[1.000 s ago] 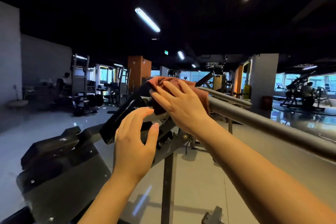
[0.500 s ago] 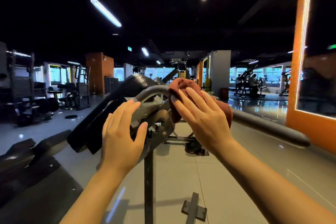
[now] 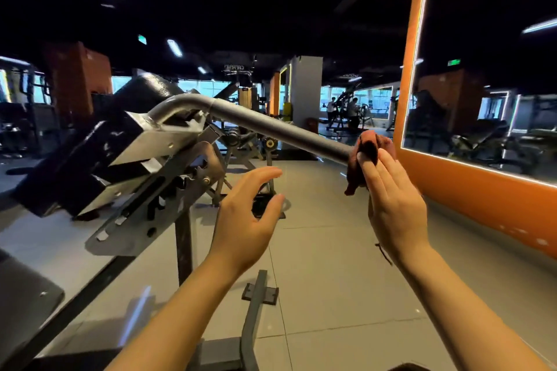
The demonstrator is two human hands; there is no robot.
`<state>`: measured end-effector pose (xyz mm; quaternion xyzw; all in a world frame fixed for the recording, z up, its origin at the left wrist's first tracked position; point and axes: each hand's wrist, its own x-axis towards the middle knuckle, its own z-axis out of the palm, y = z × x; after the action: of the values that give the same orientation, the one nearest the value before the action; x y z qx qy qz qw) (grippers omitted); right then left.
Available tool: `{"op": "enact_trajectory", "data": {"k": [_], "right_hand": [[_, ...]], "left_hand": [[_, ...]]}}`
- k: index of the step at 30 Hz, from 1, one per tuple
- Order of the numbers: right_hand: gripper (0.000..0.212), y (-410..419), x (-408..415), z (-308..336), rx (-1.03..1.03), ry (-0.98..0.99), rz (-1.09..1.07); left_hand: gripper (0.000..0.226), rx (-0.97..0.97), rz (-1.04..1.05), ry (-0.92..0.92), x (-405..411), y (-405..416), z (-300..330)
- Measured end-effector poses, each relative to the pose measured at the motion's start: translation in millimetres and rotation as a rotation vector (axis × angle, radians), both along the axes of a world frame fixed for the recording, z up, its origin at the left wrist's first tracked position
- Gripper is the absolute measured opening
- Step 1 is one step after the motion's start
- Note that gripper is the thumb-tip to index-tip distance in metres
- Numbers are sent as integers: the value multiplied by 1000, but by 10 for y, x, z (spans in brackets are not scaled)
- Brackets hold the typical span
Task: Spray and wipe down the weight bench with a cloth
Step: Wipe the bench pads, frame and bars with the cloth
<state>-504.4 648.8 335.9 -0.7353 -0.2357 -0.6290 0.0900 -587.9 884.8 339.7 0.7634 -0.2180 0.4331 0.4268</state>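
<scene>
The right grip (image 3: 391,205), at right of centre in the frame, presses a reddish-brown cloth (image 3: 369,149) against the far end of a grey metal bar (image 3: 271,123). Its fingers lie nearly straight along the cloth, and the cloth bunches round the bar's tip and hangs a little below it. How the thumb lies behind the cloth cannot be told.

The left grip (image 3: 247,220), at centre frame, hovers free in the air below the bar, fingers and thumb loosely spread in a wide curve, holding nothing and touching nothing.

The bar runs from the cloth up and leftward, bends at upper centre-left, and joins the weight bench (image 3: 144,166), whose grey steel bracket with notched adjustment slots fills the left-centre of the frame. A dark padded backrest (image 3: 150,89) rises tilted behind the bend. A dark upright post (image 3: 184,247) drops from the bracket to a floor foot at the bottom centre.

Beneath lies a pale tiled floor (image 3: 331,280). At the right edge stands an orange wall (image 3: 482,199) framing a large mirror (image 3: 488,99) with a lit border. Other gym machines and two distant people stand in the middle background under a dark ceiling with strip lights. No container shows among these things.
</scene>
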Motion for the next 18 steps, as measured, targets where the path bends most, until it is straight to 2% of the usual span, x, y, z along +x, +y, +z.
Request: {"op": "enact_trajectory", "data": {"k": [3,7,11,15,18], "right_hand": [[59,-148,-149,-177,81,56,61],[49,-9,-429,-442,7,132,238],[51,541,-585,-612,-91,339,455],[63,1138,-522,-726,28,701,719],[61,1570,-374,-827,44,946,869]], "left_hand": [[27,-49,-66,86,-31,-186,-143],[31,-178,-183,253,-85,-266,-370],[29,-289,-364,386,-210,-128,-475],[28,-373,-251,385,-188,302,-584],[23,-433,-95,390,-71,693,-707]]}}
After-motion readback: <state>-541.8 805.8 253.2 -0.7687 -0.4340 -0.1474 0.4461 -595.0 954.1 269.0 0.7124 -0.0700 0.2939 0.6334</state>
